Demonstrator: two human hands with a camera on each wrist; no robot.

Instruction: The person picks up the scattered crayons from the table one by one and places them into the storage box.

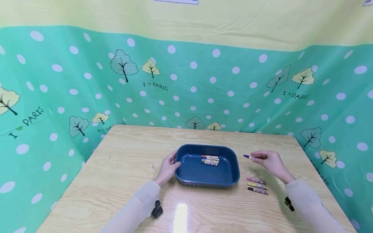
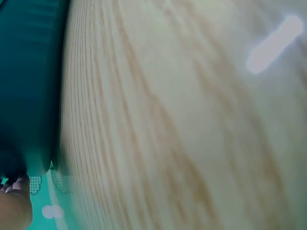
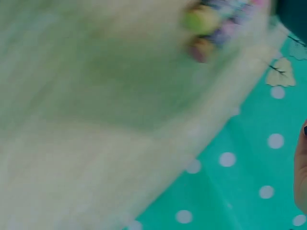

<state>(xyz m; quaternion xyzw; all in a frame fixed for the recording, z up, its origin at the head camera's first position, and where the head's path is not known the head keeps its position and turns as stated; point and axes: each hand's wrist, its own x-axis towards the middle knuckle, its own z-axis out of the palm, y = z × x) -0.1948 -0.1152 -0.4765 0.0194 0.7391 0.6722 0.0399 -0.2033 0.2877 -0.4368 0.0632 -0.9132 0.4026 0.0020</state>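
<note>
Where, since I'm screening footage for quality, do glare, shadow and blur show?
Head: a bright glare streak on the table, bottom centre; left wrist: glare at upper right, wood grain softer on that side; right wrist: crayons blurred, a dim shadow across the table.

A wood-grained counter (image 1: 122, 155) is backed and flanked by a green cloth (image 1: 201, 79) printed with pale dots (image 1: 216, 53), trees (image 1: 123, 63) and "PARIS" lettering (image 1: 160, 86). The cloth is topped by a pale yellow band (image 1: 233, 22). A bright streak of light (image 1: 181, 218) is reflected in the counter's surface.
</note>
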